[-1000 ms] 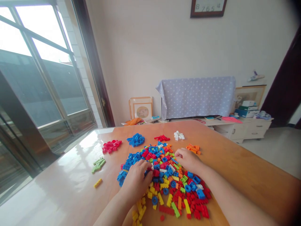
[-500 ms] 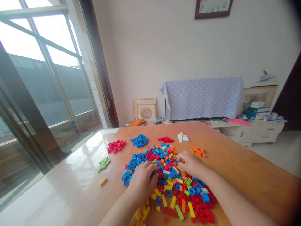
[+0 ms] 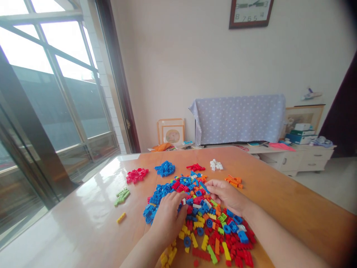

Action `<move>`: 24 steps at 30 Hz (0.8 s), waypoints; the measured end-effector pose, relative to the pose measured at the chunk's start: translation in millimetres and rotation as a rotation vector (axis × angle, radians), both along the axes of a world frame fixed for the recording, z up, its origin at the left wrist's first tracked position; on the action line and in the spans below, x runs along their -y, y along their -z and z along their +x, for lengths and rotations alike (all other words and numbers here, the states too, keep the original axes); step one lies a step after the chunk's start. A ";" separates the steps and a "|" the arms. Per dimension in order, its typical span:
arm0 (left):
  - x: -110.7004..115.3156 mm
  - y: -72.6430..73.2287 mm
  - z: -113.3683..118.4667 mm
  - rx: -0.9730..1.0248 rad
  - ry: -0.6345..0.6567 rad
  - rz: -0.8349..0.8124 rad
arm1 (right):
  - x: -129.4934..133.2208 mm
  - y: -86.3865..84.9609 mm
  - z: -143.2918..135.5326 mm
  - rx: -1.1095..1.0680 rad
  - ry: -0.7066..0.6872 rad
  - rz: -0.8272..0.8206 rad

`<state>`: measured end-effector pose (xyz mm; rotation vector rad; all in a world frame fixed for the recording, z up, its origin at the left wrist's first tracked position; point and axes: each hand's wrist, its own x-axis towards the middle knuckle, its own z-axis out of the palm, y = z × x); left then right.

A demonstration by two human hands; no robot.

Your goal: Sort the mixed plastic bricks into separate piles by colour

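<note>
Just plucked a long blue plastic brick (image 3: 204,187) with the right hand (image 3: 225,192), now pinched over the heap of mixed-colour plastic bricks (image 3: 200,219), so singled out. Can't tell if gripping anything with the left hand (image 3: 169,209), curled there too.

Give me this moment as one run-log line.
Left hand: over mixed brick pile | right hand: holds long blue brick | beyond pile: white bricks
</note>
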<state>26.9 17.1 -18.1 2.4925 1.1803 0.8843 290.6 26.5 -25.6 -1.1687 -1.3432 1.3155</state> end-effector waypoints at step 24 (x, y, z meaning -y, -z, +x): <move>13.4 4.7 9.7 0.067 0.066 0.078 | 22.3 -18.0 -26.3 0.250 -0.210 -0.002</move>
